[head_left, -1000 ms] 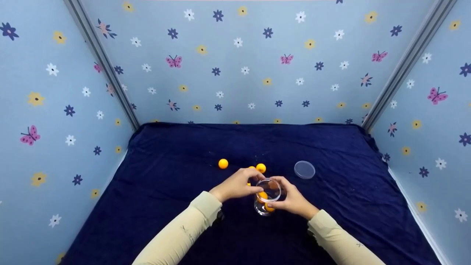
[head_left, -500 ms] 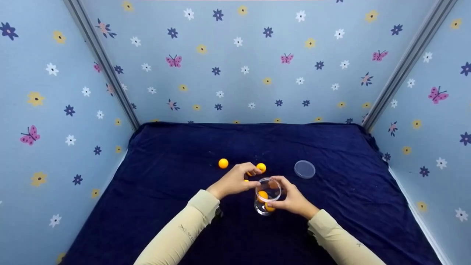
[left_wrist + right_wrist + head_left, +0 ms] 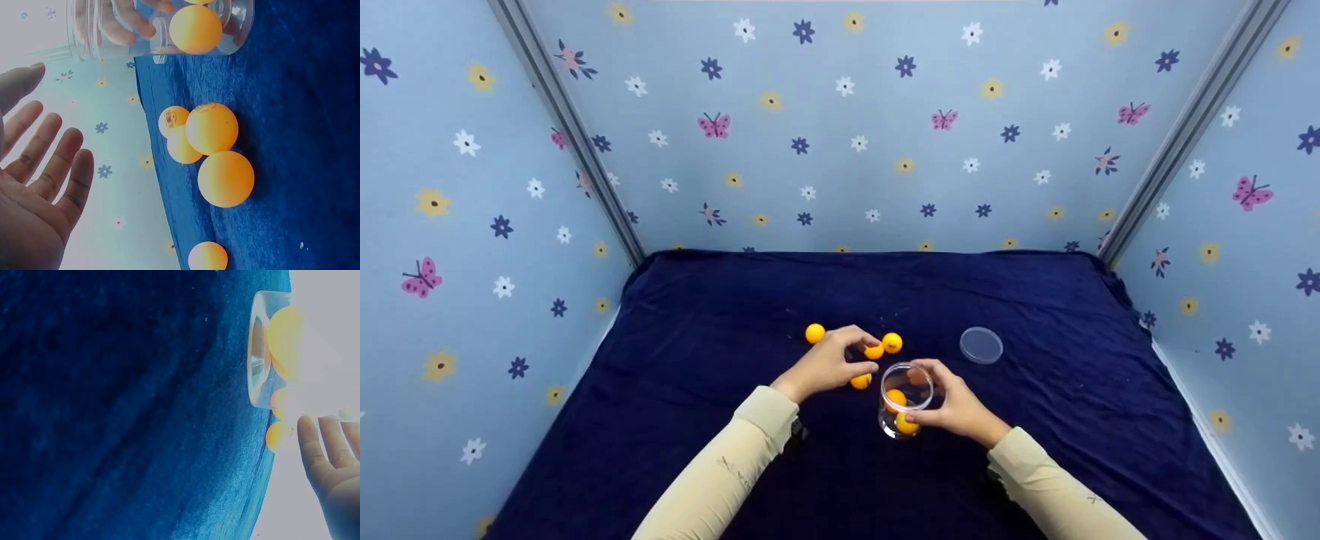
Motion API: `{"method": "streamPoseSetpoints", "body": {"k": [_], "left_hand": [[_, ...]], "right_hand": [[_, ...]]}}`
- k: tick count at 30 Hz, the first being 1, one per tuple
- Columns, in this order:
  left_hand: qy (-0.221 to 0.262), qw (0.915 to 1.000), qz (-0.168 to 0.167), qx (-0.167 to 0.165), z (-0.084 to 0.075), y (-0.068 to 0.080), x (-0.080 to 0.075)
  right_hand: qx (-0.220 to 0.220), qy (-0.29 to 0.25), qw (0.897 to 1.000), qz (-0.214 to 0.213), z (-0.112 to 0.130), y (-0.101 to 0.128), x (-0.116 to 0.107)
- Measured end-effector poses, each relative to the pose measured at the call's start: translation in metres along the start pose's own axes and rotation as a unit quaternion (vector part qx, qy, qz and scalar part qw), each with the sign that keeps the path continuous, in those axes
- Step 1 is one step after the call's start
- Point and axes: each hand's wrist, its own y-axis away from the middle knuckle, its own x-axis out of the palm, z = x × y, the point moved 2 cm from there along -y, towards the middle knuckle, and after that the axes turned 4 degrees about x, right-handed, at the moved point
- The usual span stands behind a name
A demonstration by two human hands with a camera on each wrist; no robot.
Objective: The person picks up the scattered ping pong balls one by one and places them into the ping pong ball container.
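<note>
Two hands work mid-worktop, on the dark blue cloth [image 3: 697,450]: right hand [image 3: 956,409] grasps the clear jar [image 3: 905,401] holding orange balls, left hand [image 3: 825,364], fingers spread and released, hovers over loose orange balls [image 3: 861,381]. Clear lid [image 3: 981,346] lies toward the right edge.

Only one marking is visible: a small dark round stamp on one orange ball [image 3: 174,121] in the left wrist view, too small and blurred to read. Nothing readable stands on the other balls, the clear jar [image 3: 905,399] or the lid [image 3: 981,346].
</note>
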Motion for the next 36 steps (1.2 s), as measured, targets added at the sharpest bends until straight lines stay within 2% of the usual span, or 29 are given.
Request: {"method": "streamPoseSetpoints", "body": {"k": [10,15,25,30,36], "left_hand": [[-0.009,0.9989,0.005,-0.046,0.008,0.005,-0.01],[-0.009,0.999,-0.002,-0.044,0.012,0.006,-0.014],[-0.04,0.9988,-0.007,-0.027,0.02,0.008,-0.018],[-0.033,0.9983,-0.01,-0.047,0.024,0.01,-0.021],[-0.052,0.9954,-0.037,-0.072,0.027,0.012,-0.026]], "right_hand": [[0.007,0.001,1.0,0.003,0.002,0.001,-0.001],[0.006,0.002,1.0,-0.001,0.0,0.001,-0.001],[0.015,0.0,1.0,0.0,0.002,0.0,0.0],[0.009,0.003,1.0,0.001,0.0,-0.001,0.0],[0.007,0.0,1.0,0.0,0.0,0.0,0.0]]}}
